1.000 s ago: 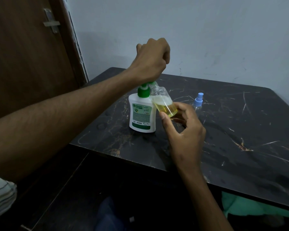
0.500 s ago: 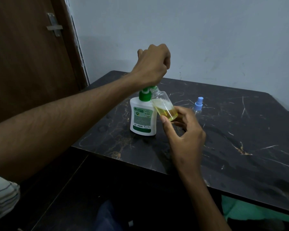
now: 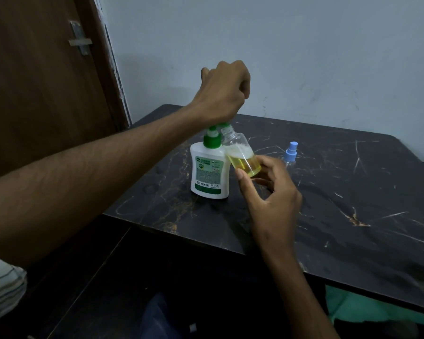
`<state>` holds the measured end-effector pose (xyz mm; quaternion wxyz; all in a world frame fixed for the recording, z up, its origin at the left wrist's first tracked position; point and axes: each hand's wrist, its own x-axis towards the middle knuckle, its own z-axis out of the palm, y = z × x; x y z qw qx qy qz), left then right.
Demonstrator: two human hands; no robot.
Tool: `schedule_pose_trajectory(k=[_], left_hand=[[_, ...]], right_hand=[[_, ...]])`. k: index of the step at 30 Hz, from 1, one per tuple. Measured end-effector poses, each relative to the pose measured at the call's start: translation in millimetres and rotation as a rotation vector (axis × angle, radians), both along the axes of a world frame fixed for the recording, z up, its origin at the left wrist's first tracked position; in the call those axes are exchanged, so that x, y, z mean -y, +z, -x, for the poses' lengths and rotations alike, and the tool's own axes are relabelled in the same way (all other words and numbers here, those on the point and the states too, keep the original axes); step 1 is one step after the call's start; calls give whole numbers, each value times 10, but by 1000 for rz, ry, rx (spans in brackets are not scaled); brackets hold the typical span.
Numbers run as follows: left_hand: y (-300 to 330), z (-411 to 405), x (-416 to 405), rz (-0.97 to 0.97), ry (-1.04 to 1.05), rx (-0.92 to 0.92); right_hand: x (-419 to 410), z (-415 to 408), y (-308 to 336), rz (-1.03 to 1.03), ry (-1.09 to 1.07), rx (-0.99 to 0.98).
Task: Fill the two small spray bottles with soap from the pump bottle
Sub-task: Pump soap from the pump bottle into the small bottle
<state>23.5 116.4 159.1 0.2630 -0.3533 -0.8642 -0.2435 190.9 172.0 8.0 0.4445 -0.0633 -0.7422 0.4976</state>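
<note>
A white pump bottle [image 3: 209,172] with a green pump stands near the front left corner of the black marble table [image 3: 353,216]. My left hand [image 3: 224,90] is a fist resting on top of the pump head, which it hides. My right hand [image 3: 267,192] pinches a small clear spray bottle [image 3: 240,155] at its base and holds it tilted, its open neck under the pump spout. It holds yellow soap with foam on top. A second small clear spray bottle [image 3: 290,152] with a blue spray cap stands on the table behind my right hand.
A brown door [image 3: 42,89] with a metal latch is at the left, next to a pale wall. A green cloth [image 3: 377,311] shows under the table's front edge. My legs are below the table edge.
The view has shifted slightly. My left fist has stayed on the pump and my right hand keeps the tilted bottle at the spout.
</note>
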Motion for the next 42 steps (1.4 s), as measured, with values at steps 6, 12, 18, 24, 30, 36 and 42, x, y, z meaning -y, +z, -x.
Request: schedule_pose_trajectory(k=[6,12,18,24,30,36,42], left_hand=[[-42,-2,4,26,3,22],[-2,-36,-7,30,-7,-8],[-10,-36,11,37,3,23],[-42,-29,-2,30,-2,16],[25,-21,20,-10,8,30],[-55,-16,-1,18,-3,25],[18,-27,-3,16,-1,20]], right_hand=[[3,11,-6,-14,-15,12],[6,-1,-3,-3,-10,-1],[15,-8,9,-5,-1,-5],[8,12,-6,-12,-7,-5],[9,3,1,-2,-3,-11],[8,11,5,0,-14,0],[12,2,12,2,-13,3]])
